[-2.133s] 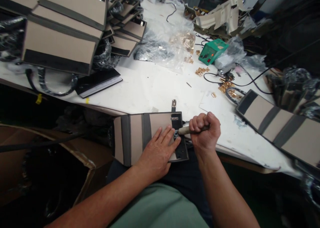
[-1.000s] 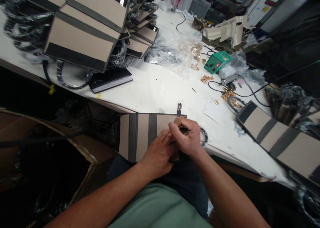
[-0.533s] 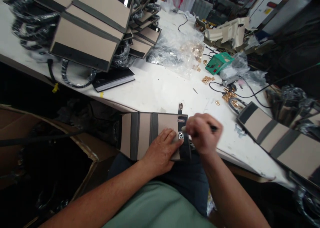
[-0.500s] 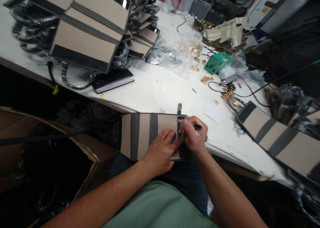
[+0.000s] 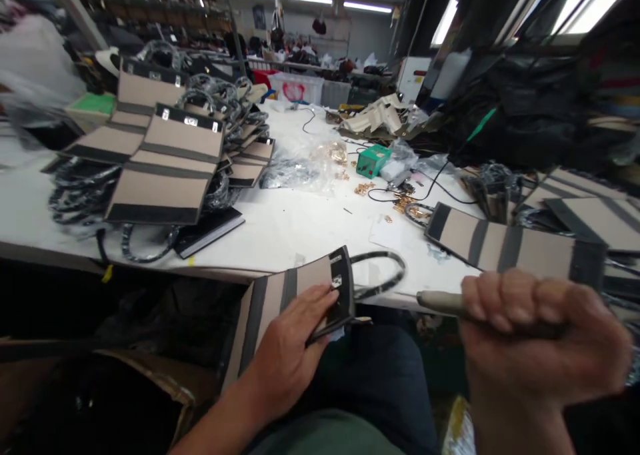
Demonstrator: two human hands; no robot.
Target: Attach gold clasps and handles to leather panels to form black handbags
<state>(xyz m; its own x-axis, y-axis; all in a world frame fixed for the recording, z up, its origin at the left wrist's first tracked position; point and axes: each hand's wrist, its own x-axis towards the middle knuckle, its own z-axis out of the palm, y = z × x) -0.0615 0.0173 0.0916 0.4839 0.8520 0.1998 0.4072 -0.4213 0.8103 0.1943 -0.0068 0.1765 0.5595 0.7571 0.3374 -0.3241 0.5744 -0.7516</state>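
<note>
A beige, unassembled handbag panel [image 5: 314,273] with dark grey bands rests across my lap at the table's edge. My left hand [image 5: 295,338] grips its dark end, fingers on top and thumb underneath. Silver metal fittings [image 5: 337,281] show on that dark end, and a plastic-wrapped loop handle [image 5: 383,255] sticks out beyond it. Raised at the lower right, my right hand [image 5: 540,335] is wrapped round a rod-like tool with a greyish, rounded end [image 5: 440,302]. Its other end is hidden by the fist, so I cannot tell its kind.
Similar bag panels are stacked on the left [image 5: 170,182], by a black notebook [image 5: 213,232]. Another panel [image 5: 495,245] lies at right. Gold fittings [image 5: 405,203], a green box [image 5: 373,160] and plastic bags [image 5: 300,172] lie on the white table [image 5: 310,222]. A carton [image 5: 150,375] stands lower left.
My right hand has left the panel's dark end and swung up to the right with the tool. The panel's dark end is tilted up, its handle showing. The view has lifted.
</note>
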